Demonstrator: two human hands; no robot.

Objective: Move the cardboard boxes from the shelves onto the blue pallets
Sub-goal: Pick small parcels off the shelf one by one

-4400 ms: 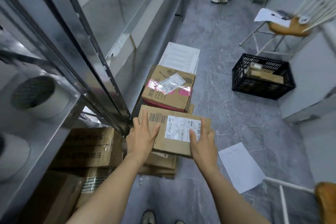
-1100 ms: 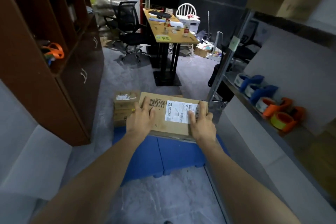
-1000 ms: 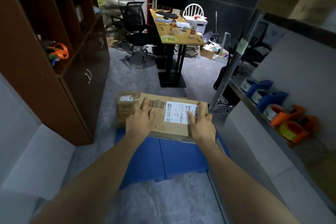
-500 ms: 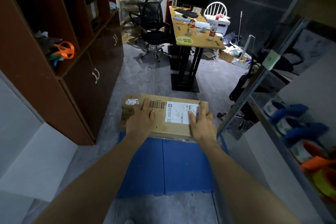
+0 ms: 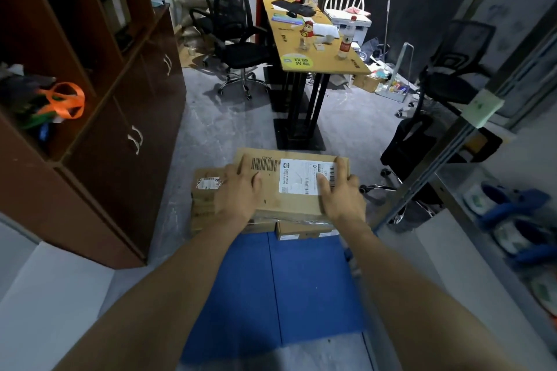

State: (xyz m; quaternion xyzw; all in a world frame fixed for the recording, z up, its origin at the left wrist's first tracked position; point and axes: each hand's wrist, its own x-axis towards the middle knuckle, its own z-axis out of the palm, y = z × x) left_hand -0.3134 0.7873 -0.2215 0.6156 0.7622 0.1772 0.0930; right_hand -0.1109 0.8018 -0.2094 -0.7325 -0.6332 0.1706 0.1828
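head view: left hand [image 5: 239,194] and right hand [image 5: 342,197] grip a labelled cardboard box [image 5: 291,187] above boxes on the blue pallet [image 5: 301,289].

A person's left grip [image 5: 238,193] and right grip [image 5: 340,193] hold a flat cardboard box [image 5: 268,199] by its two sides, its white shipping label [image 5: 301,175] and barcode facing up. The box sits directly over other boxes at the far end of a blue pallet [image 5: 286,289]; whether it rests on them cannot be told. A stickered carton [image 5: 205,202] stands just beside it to the left, and a thin carton [image 5: 304,230] shows beneath its near edge. A brown cabinet [image 5: 99,159] lines the left, a metal shelf [image 5: 437,156] with blue tape dispensers [image 5: 509,205] the right. Beyond, a yellow desk [image 5: 319,60] carries a bottle [image 5: 346,39], with a black office chair [image 5: 238,48] beside it.
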